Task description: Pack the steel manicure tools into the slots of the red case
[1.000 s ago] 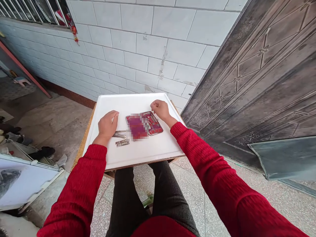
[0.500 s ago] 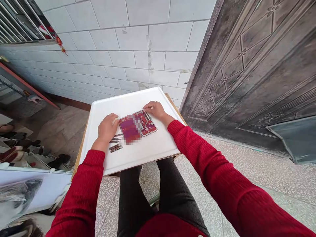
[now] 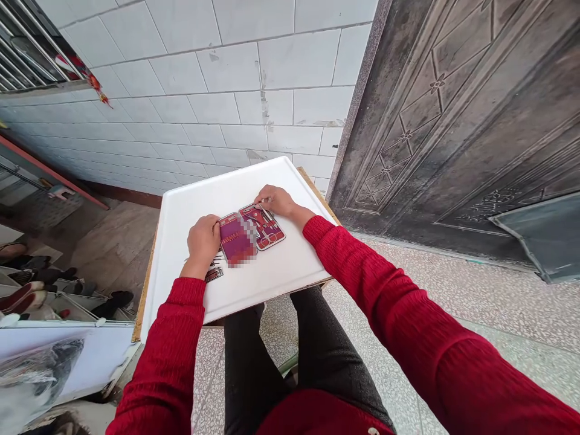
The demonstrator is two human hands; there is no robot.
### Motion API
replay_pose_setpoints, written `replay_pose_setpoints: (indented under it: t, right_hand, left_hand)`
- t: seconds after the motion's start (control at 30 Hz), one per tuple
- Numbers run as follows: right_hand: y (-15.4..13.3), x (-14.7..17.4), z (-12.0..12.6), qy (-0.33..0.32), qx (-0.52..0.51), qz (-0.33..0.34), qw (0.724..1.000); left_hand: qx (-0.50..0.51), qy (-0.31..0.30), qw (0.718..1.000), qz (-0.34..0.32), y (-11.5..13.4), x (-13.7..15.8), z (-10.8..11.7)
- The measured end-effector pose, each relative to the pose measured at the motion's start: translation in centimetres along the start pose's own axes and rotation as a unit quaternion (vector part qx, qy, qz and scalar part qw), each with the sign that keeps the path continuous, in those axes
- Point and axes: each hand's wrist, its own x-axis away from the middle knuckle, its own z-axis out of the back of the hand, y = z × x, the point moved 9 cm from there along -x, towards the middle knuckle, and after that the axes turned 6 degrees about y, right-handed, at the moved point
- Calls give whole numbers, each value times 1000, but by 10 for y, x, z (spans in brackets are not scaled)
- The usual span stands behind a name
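Observation:
An open manicure set case (image 3: 233,235) lies on the white tabletop (image 3: 181,208), its left half purple-red and partly blurred. Its right half holds small scissors (image 3: 269,240) and several slim metal tools. My left hand (image 3: 203,238) grips the case's left edge, thumb and fingers closed on it. At the top of the right half is my right hand (image 3: 275,200), fingers pinched together; what is between them is too small to make out. Beside the case at lower left lie nail clippers (image 3: 214,274) and several thin tools (image 3: 217,260), partly hidden by my left hand.
A white tiled wall (image 3: 226,72) stands behind the table, and a dark patterned metal door (image 3: 435,121) is at the right. Shoes (image 3: 27,297) sit on a rack at lower left. My legs (image 3: 249,362) are at the table's front edge.
My left hand has moved right onto the left edge of the case, now covering more of the thin tools. My right hand stays at the top of the right half. The view has shifted slightly.

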Motion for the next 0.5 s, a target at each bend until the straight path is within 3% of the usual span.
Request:
replay_pose_setpoints:
  t: [0.3, 0.5]
  right_hand:
    - [-15, 1, -1, -22, 70, 35, 997]
    - [-14, 1, -1, -24, 56, 25, 998]
  left_hand:
    - [2, -1, 1000, 19, 0, -1, 0]
    - [5, 1, 1000, 16, 2, -2, 2]
